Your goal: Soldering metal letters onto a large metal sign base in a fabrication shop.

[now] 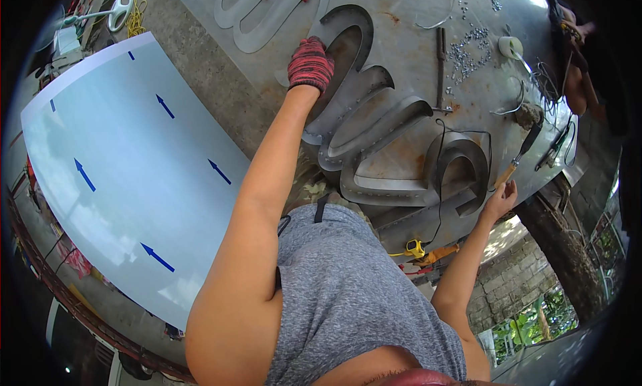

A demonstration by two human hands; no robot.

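My left hand, in a red and black knit glove, is closed at the upper edge of a grey sheet-metal lettering form. Its fingertips are partly hidden there. The form has raised curved walls with small bright dots along the seams, and it lies on a metal-topped table. On the right, my bare right hand has its fingers around the wooden handle of what looks like a soldering iron. The tool's dark metal end points up toward a rough stone.
Small metal bits lie scattered beside a rusty bar. A white spool and cables are at the right, near another person's arm. A yellow tape measure is at the near edge. At left stands a pale sheet with arrows.
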